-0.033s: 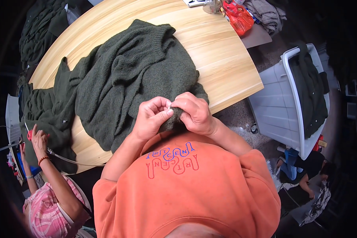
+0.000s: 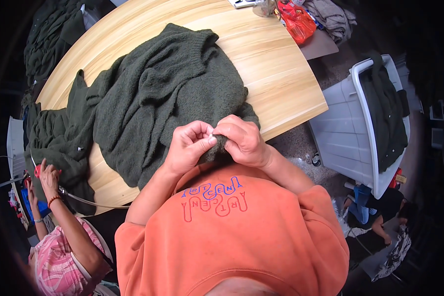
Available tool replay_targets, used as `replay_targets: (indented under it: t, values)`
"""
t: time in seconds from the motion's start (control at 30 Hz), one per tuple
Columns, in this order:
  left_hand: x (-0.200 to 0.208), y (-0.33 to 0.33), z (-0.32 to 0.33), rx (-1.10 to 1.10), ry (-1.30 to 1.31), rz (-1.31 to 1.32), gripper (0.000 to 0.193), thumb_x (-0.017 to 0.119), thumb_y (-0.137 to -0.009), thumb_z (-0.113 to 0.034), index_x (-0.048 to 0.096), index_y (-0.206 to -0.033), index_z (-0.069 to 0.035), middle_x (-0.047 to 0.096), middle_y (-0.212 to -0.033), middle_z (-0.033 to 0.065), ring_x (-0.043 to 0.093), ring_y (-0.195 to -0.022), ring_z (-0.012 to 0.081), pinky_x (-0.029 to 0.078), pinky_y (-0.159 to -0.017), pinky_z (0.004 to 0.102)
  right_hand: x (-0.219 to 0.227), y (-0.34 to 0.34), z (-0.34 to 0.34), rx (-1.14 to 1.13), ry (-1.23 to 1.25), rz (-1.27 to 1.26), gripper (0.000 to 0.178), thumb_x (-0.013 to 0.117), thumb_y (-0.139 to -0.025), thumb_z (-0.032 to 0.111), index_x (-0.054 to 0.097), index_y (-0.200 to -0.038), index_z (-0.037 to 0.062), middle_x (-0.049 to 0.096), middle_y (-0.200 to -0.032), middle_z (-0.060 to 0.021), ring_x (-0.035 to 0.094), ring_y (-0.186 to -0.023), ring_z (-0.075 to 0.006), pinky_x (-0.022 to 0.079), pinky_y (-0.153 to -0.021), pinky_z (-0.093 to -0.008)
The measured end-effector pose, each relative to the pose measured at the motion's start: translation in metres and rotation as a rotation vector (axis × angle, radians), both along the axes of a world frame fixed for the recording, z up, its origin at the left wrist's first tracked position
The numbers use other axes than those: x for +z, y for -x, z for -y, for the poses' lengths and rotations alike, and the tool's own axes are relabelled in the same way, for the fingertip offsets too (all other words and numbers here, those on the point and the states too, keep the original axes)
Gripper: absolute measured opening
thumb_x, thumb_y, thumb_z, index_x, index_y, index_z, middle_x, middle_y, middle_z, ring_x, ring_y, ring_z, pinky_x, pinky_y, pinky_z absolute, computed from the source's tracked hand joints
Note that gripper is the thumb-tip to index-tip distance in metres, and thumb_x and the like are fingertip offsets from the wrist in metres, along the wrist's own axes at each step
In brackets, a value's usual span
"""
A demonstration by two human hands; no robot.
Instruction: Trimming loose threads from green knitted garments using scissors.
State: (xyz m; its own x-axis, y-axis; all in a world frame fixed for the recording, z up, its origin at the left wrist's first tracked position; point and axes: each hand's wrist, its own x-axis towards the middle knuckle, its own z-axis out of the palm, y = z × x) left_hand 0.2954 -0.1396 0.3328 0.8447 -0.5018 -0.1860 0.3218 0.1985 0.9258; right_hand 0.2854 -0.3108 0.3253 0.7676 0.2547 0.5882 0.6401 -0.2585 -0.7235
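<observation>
A dark green knitted garment (image 2: pixel 187 98) lies bunched across the wooden table, its near edge drawn up to my chest. My left hand (image 2: pixel 188 147) pinches thumb and forefinger together at that edge. Between the fingertips shows a tiny whitish thing (image 2: pixel 211 136), too small to name. My right hand (image 2: pixel 242 142) is closed on the garment's edge just beside it, fingertips nearly touching those of the left. The folded knit under my right fingers hides part of what they grip.
At the left, a co-worker's hand (image 2: pixel 49 177) is over more green knitwear (image 2: pixel 59 133). A white bin (image 2: pixel 343 138) with dark garments stands right of the table (image 2: pixel 276 74). A red plastic bag (image 2: pixel 297 23) and a glass jar (image 2: pixel 264 7) are at the far right.
My hands and the garment stay almost in place. The co-worker's hands at the left have shifted very slightly.
</observation>
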Motion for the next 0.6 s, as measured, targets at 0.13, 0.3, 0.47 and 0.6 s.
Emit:
replay_targets:
  t: [0.13,0.3,0.47,0.6]
  values:
    - [0.001,0.003,-0.001,-0.07,-0.044,-0.042,0.01,0.063,-0.076,0.001,0.058,-0.084,0.001,0.056,-0.075,-0.0007,0.049,-0.067,0.0029,0.042,-0.059,0.017,0.007,-0.004,0.012,0.2,0.078,-0.111,0.022,0.051,-0.058,-0.005,0.055,-0.079,0.0024,0.051,-0.07,-0.0096,0.054,-0.06,-0.0271,0.043,-0.05,-0.034]
    - [0.002,0.009,-0.002,-0.128,-0.073,-0.052,0.011,0.066,-0.073,0.001,0.059,-0.081,0.001,0.056,-0.072,-0.0008,0.049,-0.065,0.0028,0.042,-0.057,0.0171,0.015,-0.003,0.019,0.345,0.119,-0.226,0.022,0.051,-0.059,-0.004,0.055,-0.079,0.0032,0.051,-0.069,-0.0095,0.054,-0.06,-0.028,0.044,-0.05,-0.0346]
    - [0.005,0.005,-0.006,-0.195,-0.151,0.013,0.012,0.068,-0.072,0.0,0.06,-0.081,0.001,0.056,-0.07,-0.0009,0.049,-0.062,0.0029,0.041,-0.054,0.0173,0.014,0.0,0.018,0.374,0.055,-0.285,0.022,0.051,-0.06,-0.003,0.056,-0.08,0.0031,0.052,-0.069,-0.0097,0.054,-0.06,-0.0287,0.044,-0.051,-0.0352]
    - [0.003,0.005,-0.006,-0.23,-0.163,0.003,0.011,0.068,-0.073,-0.002,0.06,-0.08,0.001,0.056,-0.068,-0.0009,0.049,-0.062,0.0029,0.041,-0.052,0.0179,0.015,-0.001,0.02,0.416,0.158,-0.247,0.019,0.051,-0.059,-0.004,0.054,-0.077,0.0022,0.052,-0.069,-0.0098,0.054,-0.059,-0.0279,0.043,-0.05,-0.0346]
